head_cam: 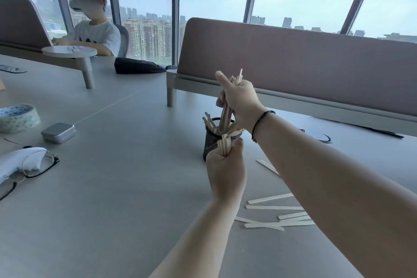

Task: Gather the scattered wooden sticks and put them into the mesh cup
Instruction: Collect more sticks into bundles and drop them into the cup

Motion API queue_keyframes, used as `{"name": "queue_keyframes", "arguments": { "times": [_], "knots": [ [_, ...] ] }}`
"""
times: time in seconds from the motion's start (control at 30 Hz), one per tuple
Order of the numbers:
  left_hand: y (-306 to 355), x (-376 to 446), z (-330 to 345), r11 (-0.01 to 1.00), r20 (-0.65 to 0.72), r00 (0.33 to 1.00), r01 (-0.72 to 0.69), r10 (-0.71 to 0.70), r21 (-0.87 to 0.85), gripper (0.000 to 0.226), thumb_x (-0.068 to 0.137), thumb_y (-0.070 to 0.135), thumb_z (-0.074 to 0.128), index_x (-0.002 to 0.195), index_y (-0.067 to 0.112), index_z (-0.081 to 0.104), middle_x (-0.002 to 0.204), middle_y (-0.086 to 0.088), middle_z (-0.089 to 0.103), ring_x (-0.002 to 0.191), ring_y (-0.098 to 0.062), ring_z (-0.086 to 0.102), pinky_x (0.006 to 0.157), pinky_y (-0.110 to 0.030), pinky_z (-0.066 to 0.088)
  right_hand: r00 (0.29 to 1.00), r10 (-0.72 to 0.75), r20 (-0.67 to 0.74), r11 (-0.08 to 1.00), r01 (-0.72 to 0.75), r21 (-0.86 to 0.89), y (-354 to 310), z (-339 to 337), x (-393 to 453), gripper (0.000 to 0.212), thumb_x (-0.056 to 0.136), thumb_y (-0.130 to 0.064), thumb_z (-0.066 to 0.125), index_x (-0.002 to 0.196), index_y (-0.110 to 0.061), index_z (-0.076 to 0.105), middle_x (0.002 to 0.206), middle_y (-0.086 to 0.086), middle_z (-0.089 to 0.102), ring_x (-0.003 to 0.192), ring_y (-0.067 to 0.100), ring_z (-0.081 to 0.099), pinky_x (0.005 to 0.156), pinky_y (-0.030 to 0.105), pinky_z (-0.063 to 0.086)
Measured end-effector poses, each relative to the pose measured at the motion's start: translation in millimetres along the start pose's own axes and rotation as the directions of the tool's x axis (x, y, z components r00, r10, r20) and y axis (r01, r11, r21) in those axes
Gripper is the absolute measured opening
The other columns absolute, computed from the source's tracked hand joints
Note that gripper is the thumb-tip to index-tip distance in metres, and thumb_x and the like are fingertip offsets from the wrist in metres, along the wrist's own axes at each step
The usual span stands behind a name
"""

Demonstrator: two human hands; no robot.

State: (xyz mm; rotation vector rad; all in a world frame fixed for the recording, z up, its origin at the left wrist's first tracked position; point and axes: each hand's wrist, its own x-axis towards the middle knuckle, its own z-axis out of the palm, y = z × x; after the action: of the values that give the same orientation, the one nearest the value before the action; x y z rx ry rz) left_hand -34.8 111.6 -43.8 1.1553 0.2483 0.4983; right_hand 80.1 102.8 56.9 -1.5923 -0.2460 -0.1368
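Lowering a bundle of wooden sticks (225, 113) into the black mesh cup (213, 140) at frame centre, our right hand (239, 99) grips it closed; our left hand (225, 171) clutches another bunch. We should keep the bundle upright. More loose sticks (275, 207) lie lower right.

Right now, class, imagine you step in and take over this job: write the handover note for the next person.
Right hand: grips a bundle of sticks, lower ends entering the mesh cup.
Left hand: grips a second bundle, in front of the cup.
Done: some sticks already stand in the cup.
Left: drop both bundles in, then gather the loose sticks on the table, under the right forearm.
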Motion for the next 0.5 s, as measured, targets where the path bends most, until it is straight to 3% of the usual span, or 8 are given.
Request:
{"name": "queue_keyframes", "arguments": {
  "times": [0.07, 0.17, 0.23, 0.3, 0.4, 0.43, 0.5],
  "knots": [
    [0, 0, -1, 1.0, -0.014, 1.0, 0.009, -0.009, 0.009, 0.041, 0.091, 0.016, 0.064, 0.065, -0.006, 0.04, 0.064, -0.005, 0.029, 0.058, -0.017, 0.024, 0.048, -0.027, 0.021, 0.998, 0.004, 0.07, 0.998, 0.0, -0.057, 1, -2, -1, 0.037, 0.086, -0.026, 0.078, 0.064, -0.013, 0.051, 0.052, 0.004, 0.058, 0.051, 0.018, 0.059, 0.076, 0.043, 0.06],
    [0, 0, -1, 1.0, -0.02, 1.0, 0.02, -0.019, 0.024, 0.037, 0.092, 0.015, 0.063, 0.064, 0.003, 0.042, 0.061, -0.004, 0.027, 0.054, -0.015, 0.022, 0.047, -0.026, 0.02, 0.994, -0.086, 0.071, 0.965, 0.1, -0.242, -6, -10, 0, 0.019, 0.081, -0.016, 0.081, 0.078, -0.008, 0.063, 0.065, 0.009, 0.071, 0.063, 0.019, 0.064, 0.066, 0.035, 0.056],
    [-1, -1, -1, 0.999, -0.015, 1.0, 0.02, -0.02, 0.034, 0.036, 0.092, 0.014, 0.063, 0.064, 0.006, 0.041, 0.057, -0.002, 0.026, 0.051, -0.014, 0.021, 0.045, -0.024, 0.02, 0.983, -0.155, 0.095, 0.904, 0.18, -0.388, -9, -17, -1, 0.012, 0.085, -0.014, 0.075, 0.086, -0.005, 0.068, 0.076, 0.011, 0.075, 0.06, 0.012, 0.064, 0.059, 0.025, 0.051],
    [-1, -1, 0, 0.999, -0.015, 1.0, 0.02, -0.019, 0.048, 0.038, 0.092, 0.014, 0.063, 0.064, 0.004, 0.04, 0.057, -0.002, 0.026, 0.051, -0.014, 0.021, 0.045, -0.024, 0.02, 0.962, -0.175, 0.209, 0.75, 0.268, -0.605, -9, -24, -7, 0.013, 0.092, -0.018, 0.065, 0.091, -0.005, 0.068, 0.084, 0.006, 0.075, 0.056, 0.003, 0.061, 0.052, 0.018, 0.045],
    [0, -3, 0, 0.996, -0.003, 1.0, 0.005, -0.005, 0.084, 0.041, 0.092, 0.017, 0.064, 0.063, 0.002, 0.04, 0.06, -0.005, 0.028, 0.053, -0.015, 0.022, 0.046, -0.026, 0.021, 0.899, 0.006, 0.438, 0.351, 0.408, -0.843, -1, -29, -21, 0.024, 0.103, -0.032, 0.046, 0.091, -0.018, 0.062, 0.094, -0.002, 0.064, 0.081, 0.017, 0.056, 0.063, 0.029, 0.036],
    [2, -4, 0, 0.995, 0.01, 1.0, -0.005, 0.004, 0.104, 0.042, 0.092, 0.018, 0.064, 0.062, 0.003, 0.04, 0.06, -0.006, 0.028, 0.053, -0.015, 0.022, 0.046, -0.025, 0.021, 0.89, 0.068, 0.451, 0.273, 0.419, -0.866, 1, -30, -24, 0.029, 0.105, -0.035, 0.039, 0.087, -0.022, 0.058, 0.094, -0.003, 0.059, 0.089, 0.021, 0.053, 0.068, 0.03, 0.034],
    [4, -9, 1, 0.992, 0.034, 0.999, -0.023, 0.019, 0.126, 0.046, 0.093, 0.017, 0.064, 0.061, -0.001, 0.035, 0.059, -0.006, 0.026, 0.052, -0.015, 0.021, 0.045, -0.026, 0.019, 0.898, 0.106, 0.427, 0.263, 0.389, -0.883, 1, -32, -26, 0.034, 0.105, -0.046, 0.032, 0.086, -0.028, 0.054, 0.095, -0.005, 0.056, 0.094, 0.021, 0.05, 0.072, 0.032, 0.034]
  ]
}}
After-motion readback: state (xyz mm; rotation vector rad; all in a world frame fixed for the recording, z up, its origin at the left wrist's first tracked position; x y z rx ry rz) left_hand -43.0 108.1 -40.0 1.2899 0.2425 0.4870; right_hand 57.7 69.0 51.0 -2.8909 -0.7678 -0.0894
